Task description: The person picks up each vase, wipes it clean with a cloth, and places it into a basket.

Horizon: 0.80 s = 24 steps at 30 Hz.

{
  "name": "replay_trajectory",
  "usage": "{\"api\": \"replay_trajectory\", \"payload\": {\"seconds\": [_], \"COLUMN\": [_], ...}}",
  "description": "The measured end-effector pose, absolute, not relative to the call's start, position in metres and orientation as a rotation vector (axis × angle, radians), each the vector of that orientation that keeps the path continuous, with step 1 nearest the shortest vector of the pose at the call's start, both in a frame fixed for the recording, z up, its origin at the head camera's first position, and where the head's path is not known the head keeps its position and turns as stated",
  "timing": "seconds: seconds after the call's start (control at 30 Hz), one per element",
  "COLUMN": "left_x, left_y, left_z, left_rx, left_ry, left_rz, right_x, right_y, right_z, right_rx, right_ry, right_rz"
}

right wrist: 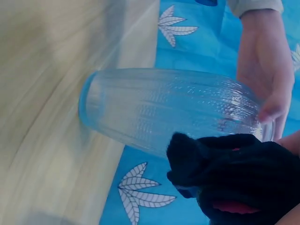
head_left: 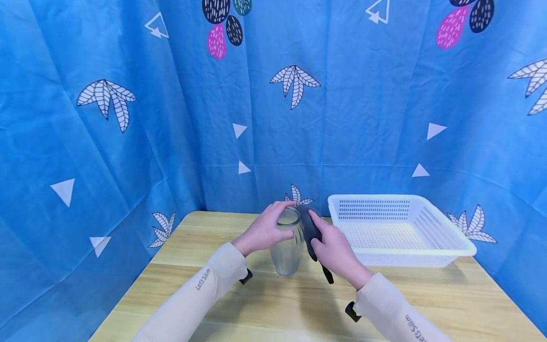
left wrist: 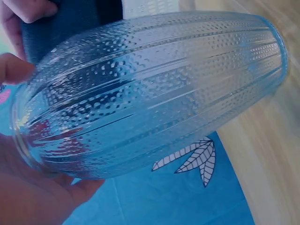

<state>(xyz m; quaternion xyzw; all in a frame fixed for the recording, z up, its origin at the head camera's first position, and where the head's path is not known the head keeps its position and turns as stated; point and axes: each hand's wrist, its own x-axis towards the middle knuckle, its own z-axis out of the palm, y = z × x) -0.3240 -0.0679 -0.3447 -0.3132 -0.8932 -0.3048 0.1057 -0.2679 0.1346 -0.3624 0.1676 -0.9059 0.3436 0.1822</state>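
Observation:
A clear ribbed glass vase [head_left: 286,254] with a dotted texture stands about upright in the head view; whether its base touches the table I cannot tell. My left hand [head_left: 267,228] grips it near the rim, thumb on the near side and fingers round the far side. Beside the vase's right wall, my right hand [head_left: 339,249] holds a bunched black cloth [head_left: 309,225], one end of which hangs down. The right wrist view shows the cloth [right wrist: 234,173] folded over, close against the glass near the mouth. In the left wrist view, the vase [left wrist: 154,93] hides part of the cloth.
Behind and to the right sits a white perforated plastic basket [head_left: 401,256] on the light wooden table [head_left: 179,289]. A blue patterned curtain [head_left: 265,104] hangs along the table's back and sides.

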Motion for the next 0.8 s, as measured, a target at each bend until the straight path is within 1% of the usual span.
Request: {"api": "replay_trajectory", "payload": {"seconds": [0.13, 0.33, 0.5, 0.67, 0.8], "left_x": [-0.324, -0.323, -0.323, -0.323, -0.324], "left_y": [-0.067, -0.065, -0.065, -0.063, -0.063], "left_z": [-0.346, -0.348, -0.351, -0.353, -0.354], "left_rx": [-0.945, -0.925, -0.896, -0.891, -0.829], "left_ry": [-2.631, -2.623, -2.592, -2.596, -2.621], "left_rz": [-0.953, -0.966, -0.950, -0.910, -0.898], "right_x": [-0.268, -0.277, -0.284, -0.287, -0.288], "right_y": [0.132, 0.128, 0.123, 0.125, 0.128], "right_z": [-0.368, -0.383, -0.408, -0.431, -0.429], "right_rx": [0.516, 0.469, 0.448, 0.506, 0.553], "right_ry": [-2.548, -2.646, -2.800, -2.961, -2.952], "right_rz": [0.867, 0.833, 0.821, 0.910, 0.990]}}
